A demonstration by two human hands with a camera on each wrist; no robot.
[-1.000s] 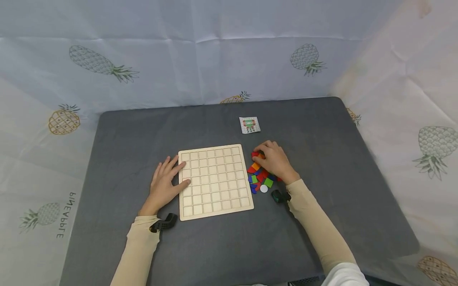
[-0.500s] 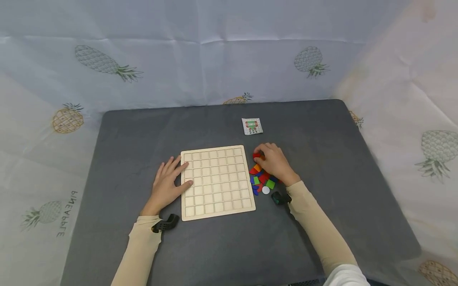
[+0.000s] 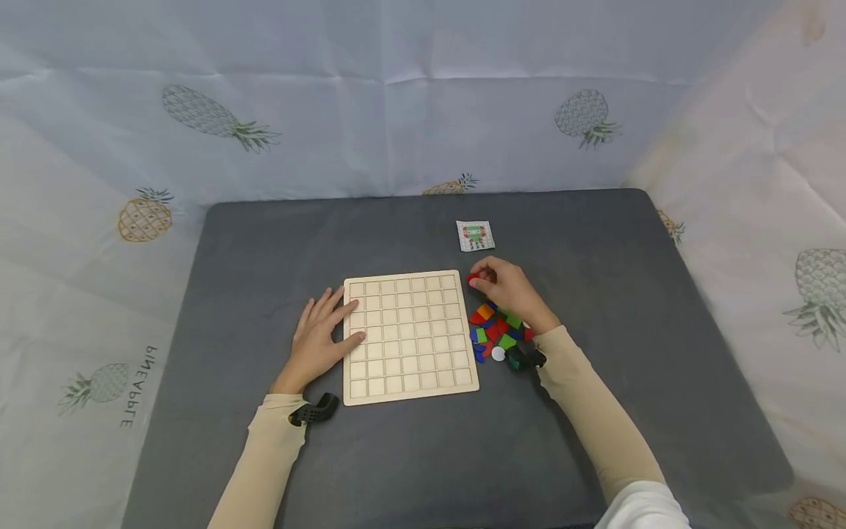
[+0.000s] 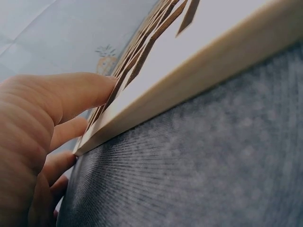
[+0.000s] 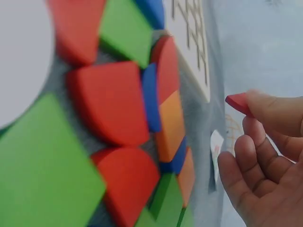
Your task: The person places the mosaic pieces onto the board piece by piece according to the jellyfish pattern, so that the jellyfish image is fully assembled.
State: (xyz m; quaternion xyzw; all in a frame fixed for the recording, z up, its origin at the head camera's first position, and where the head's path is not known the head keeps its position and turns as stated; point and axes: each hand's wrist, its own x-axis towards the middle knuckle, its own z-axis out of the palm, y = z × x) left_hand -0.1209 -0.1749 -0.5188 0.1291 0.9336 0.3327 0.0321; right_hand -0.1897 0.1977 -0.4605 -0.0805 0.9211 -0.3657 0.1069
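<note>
Head view: a red piece [image 3: 472, 278] is being pinched by the right hand [image 3: 518, 289] beside the board [image 3: 410, 334], past the pile [image 3: 500, 326]; the board's left edge is being touched by the spread left hand [image 3: 317, 341]. Left wrist view: the board is probably being steadied best by light, flat pressure. Right wrist view: the piece's tip is being left exposed; a level, gentle pinch is likely being needed

A plain beige left sleeve [image 3: 258, 459] and matching beige right sleeve [image 3: 598, 404] reach the wrists; a white sleeve [image 3: 644, 505] shows above the latter. A black left wrist camera [image 3: 317, 410] and green-tinged dark right wrist camera [image 3: 522, 358] are strapped on.
</note>
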